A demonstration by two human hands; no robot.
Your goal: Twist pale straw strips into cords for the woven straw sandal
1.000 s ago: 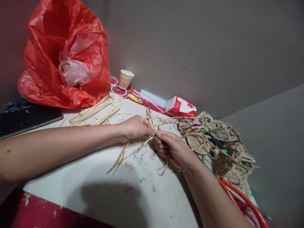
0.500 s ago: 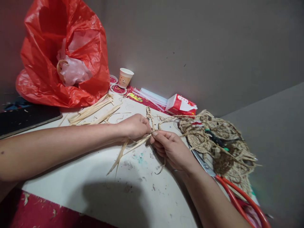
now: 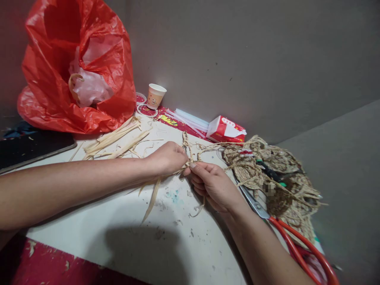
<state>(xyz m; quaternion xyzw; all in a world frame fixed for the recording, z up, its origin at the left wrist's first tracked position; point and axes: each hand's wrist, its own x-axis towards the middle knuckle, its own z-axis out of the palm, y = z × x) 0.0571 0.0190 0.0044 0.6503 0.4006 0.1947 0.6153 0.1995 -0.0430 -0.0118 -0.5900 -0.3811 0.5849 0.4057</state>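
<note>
My left hand (image 3: 168,158) is closed, its fingertips pinching a pale dry husk strip (image 3: 152,198) whose loose ends hang below the wrist. Meeting it from the right, my right hand (image 3: 209,182) pinches the same work between thumb and forefinger. A short twisted cord (image 3: 186,144) of the same fibre runs up from between the fingertips. Just what each finger presses on is partly hidden. Right of the hands lies a heap of coiled twisted cord (image 3: 282,166), with a thin cord stretching from it toward my fingers.
Red-handled scissors (image 3: 261,209) lie at the right, beside the cord heap. Loose husk strips (image 3: 118,136) rest behind my left forearm. A red plastic bag (image 3: 115,79), a paper cup (image 3: 156,96), a tissue pack (image 3: 225,130) and a dark flat device (image 3: 35,148) stand around the white board (image 3: 133,253).
The loose strip ends below my left hand have swung and now hang in a different direction. Both hands stay in nearly the same place, still pinching.
</note>
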